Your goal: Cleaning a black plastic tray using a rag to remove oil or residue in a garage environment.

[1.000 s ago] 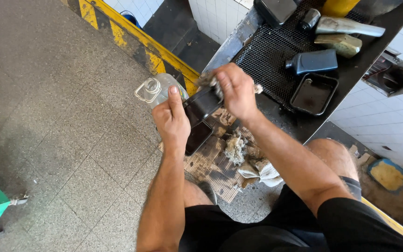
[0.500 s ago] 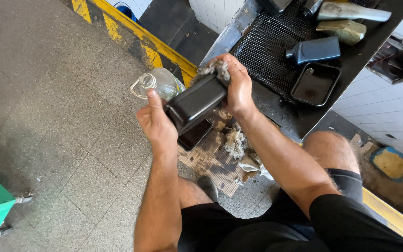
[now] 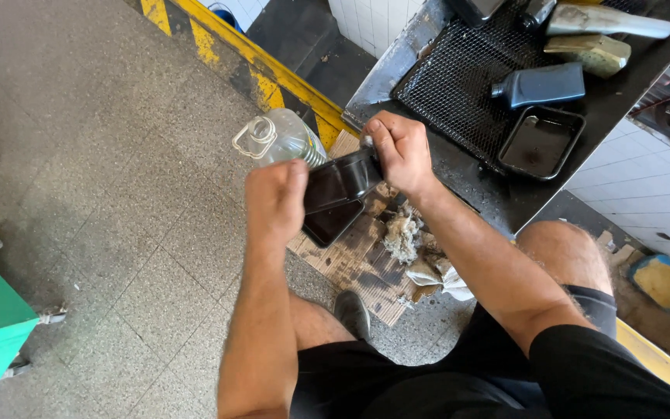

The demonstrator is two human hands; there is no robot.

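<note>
The left hand (image 3: 275,200) and right hand (image 3: 399,150) each grasp an end of a black oily tray (image 3: 338,183) above stained cardboard (image 3: 362,260).

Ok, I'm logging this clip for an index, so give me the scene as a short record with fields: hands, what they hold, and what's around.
left hand: grips the near end of a black oil-stained container
right hand: grips the far end of it
below the hands: oily cardboard sheet with dirty rags
beside: clear plastic jug on the floor
bench: metal mesh, dark blue bottle, black tray
</note>
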